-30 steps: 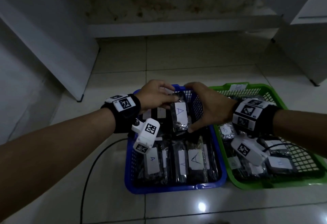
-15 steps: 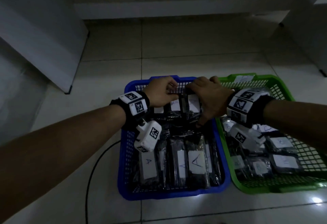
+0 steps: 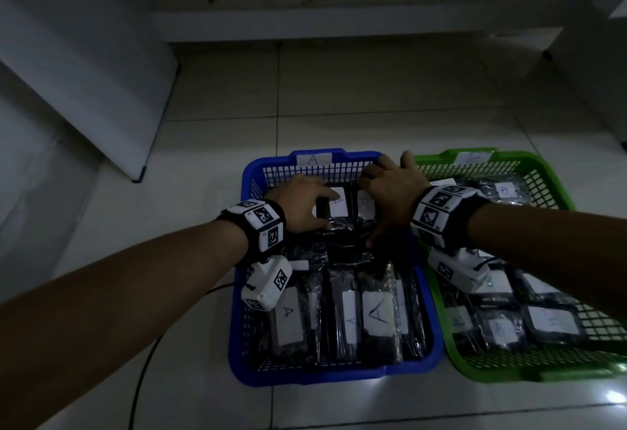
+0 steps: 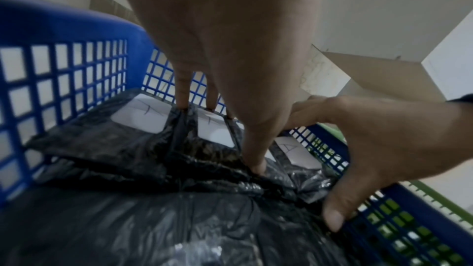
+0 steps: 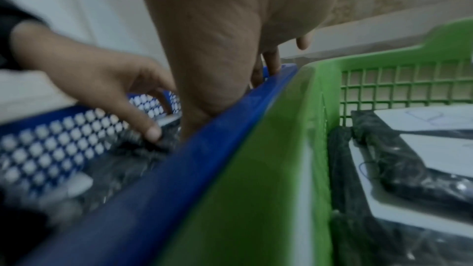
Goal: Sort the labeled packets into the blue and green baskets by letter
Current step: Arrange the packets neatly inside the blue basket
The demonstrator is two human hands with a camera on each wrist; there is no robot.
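The blue basket (image 3: 339,375) marked A holds several black packets with white A labels. At its far end my left hand (image 3: 315,205) lies on one packet (image 3: 334,204). In the left wrist view its straight fingers (image 4: 183,100) touch that packet's (image 4: 215,132) far edge and the thumb presses at the near edge. My right hand (image 3: 381,202) is spread over the far right corner, above a neighbouring A packet (image 4: 294,153), fingers at the rim and thumb (image 4: 332,221) against the blue wall. The green basket (image 3: 509,375) beside it holds B packets (image 3: 505,190).
A black cable (image 3: 142,378) runs over the tiled floor left of the blue basket. A white board (image 3: 101,73) leans at the far left, and a low white ledge (image 3: 339,26) crosses the back. The two baskets stand side by side, rims touching (image 5: 230,149).
The A packet that both hands held above the blue basket now lies in its back row. Both hands have sunk down and forward with it.
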